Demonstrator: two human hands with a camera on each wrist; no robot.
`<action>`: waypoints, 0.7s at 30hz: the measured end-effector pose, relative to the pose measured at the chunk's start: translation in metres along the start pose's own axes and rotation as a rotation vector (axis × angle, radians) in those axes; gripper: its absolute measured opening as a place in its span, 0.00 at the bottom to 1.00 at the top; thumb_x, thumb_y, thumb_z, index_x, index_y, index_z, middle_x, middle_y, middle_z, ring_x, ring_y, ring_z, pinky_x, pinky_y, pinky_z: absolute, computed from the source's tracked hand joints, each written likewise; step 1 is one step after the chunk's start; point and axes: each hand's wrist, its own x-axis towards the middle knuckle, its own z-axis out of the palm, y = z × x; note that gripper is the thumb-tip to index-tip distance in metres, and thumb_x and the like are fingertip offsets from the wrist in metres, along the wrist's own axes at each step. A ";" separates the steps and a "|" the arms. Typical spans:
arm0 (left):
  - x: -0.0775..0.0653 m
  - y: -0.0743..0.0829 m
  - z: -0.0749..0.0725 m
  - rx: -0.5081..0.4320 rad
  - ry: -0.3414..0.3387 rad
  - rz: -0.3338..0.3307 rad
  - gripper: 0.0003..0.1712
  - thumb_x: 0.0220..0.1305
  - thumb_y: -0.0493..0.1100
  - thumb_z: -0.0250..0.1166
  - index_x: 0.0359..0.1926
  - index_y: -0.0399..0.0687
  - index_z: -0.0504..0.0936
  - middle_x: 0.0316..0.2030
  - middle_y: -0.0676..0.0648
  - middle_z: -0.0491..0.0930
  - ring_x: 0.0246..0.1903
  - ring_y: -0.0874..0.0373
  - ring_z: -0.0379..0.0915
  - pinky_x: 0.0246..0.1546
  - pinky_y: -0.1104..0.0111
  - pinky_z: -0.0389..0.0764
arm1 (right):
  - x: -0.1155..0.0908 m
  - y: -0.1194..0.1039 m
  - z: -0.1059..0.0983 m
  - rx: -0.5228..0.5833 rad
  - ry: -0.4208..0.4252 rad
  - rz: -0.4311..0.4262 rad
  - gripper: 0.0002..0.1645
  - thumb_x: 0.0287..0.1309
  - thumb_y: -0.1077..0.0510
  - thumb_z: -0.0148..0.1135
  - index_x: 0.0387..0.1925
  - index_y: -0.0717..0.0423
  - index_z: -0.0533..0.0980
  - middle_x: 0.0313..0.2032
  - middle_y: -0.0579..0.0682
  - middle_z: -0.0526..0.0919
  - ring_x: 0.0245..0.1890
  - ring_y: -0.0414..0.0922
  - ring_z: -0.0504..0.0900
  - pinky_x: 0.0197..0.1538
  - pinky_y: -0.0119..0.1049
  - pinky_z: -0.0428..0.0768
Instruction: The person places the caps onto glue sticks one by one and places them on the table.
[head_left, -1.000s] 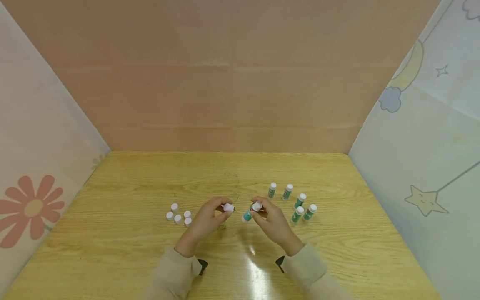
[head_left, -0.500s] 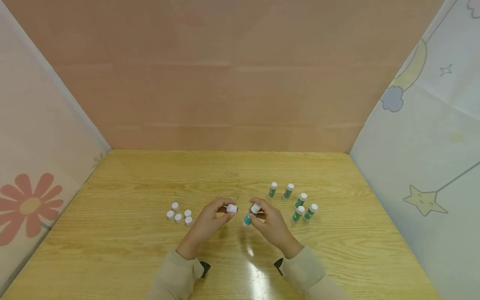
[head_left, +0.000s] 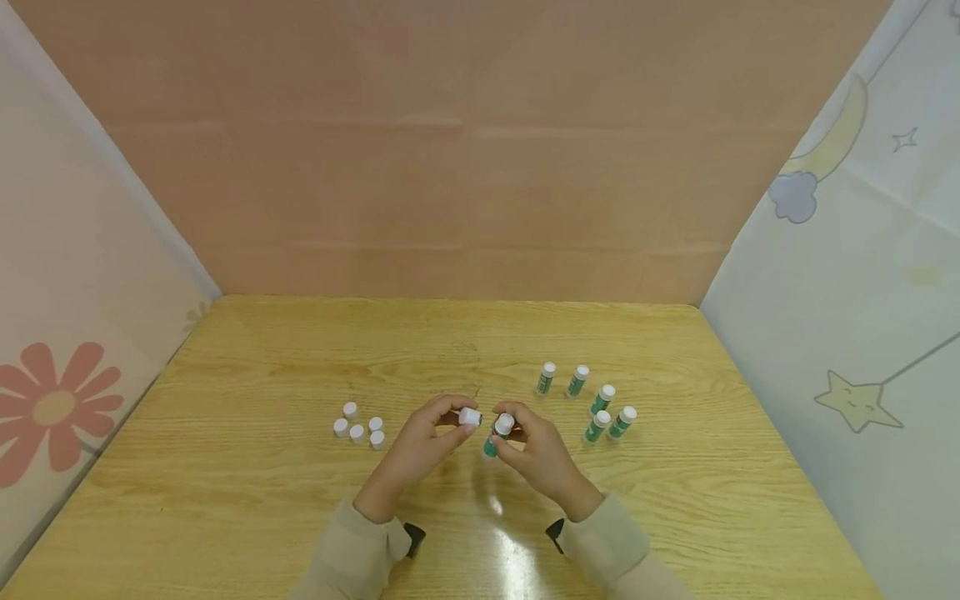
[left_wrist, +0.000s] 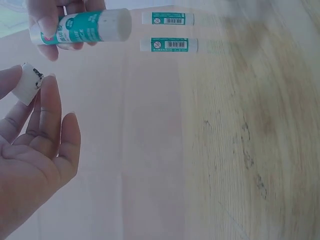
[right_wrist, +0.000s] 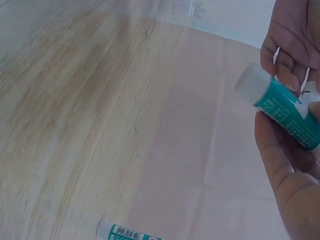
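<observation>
My glue stick [left_wrist: 87, 27], teal label, is in my R hand [head_left: 543, 454], held up over the table [head_left: 262, 358]. Long axis leans: pale base aims down twd the wood & a bit L, white top up twd my head, tipped slightly R. Can't tell if that top's capped. R thumb's on one side, fingertips on the other, gap as narrow as the tube; wrist comes in fr. R of the glue stick.

Just L of the glue stick, apart fr. it, my L hand [head_left: 423, 446] pinches a white cap [left_wrist: 26, 86] btwn thumb & index, other fingers loosely bent. Cap's sideways, dark-marked end facing the glue stick. Forearms slant in fr. the near side, beige sleeves [head_left: 347, 546] on both.

Farther L of the glue stick: 5 loose caps [head_left: 357, 433], clustered. R of it & mostly a bit beyond: 5 other sticks [head_left: 597, 429] upright, white tops up. Well beyond it, a pinkish-brown backdrop [head_left: 465, 167].

L wrist cam shows barcodes on 2 upright sticks, plus dark scuffs [left_wrist: 247, 150] on the wood; head view's too small for barcodes. R wrist cam gets the base close up, cap part-hidden. Only head view has the loose caps.
</observation>
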 end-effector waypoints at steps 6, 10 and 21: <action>-0.003 0.012 0.000 -0.031 -0.017 0.007 0.13 0.58 0.33 0.55 0.46 0.35 0.71 0.44 0.39 0.70 0.42 0.47 0.66 0.41 0.57 0.69 | 0.000 0.013 0.004 -0.001 -0.016 -0.038 0.14 0.47 0.74 0.57 0.38 0.70 0.67 0.31 0.54 0.73 0.33 0.51 0.75 0.38 0.40 0.76; -0.004 0.012 0.001 -0.033 -0.023 0.023 0.13 0.57 0.32 0.55 0.45 0.35 0.71 0.43 0.41 0.71 0.42 0.48 0.66 0.41 0.59 0.68 | 0.000 0.034 0.009 -0.008 -0.025 -0.060 0.14 0.48 0.70 0.58 0.39 0.66 0.68 0.32 0.52 0.74 0.34 0.47 0.75 0.38 0.36 0.76; -0.006 0.013 0.004 -0.021 -0.056 0.028 0.14 0.58 0.33 0.55 0.46 0.34 0.71 0.43 0.42 0.71 0.42 0.47 0.66 0.39 0.60 0.70 | 0.000 0.039 0.010 -0.046 -0.078 -0.149 0.13 0.50 0.68 0.57 0.39 0.63 0.68 0.33 0.51 0.75 0.34 0.43 0.76 0.40 0.32 0.74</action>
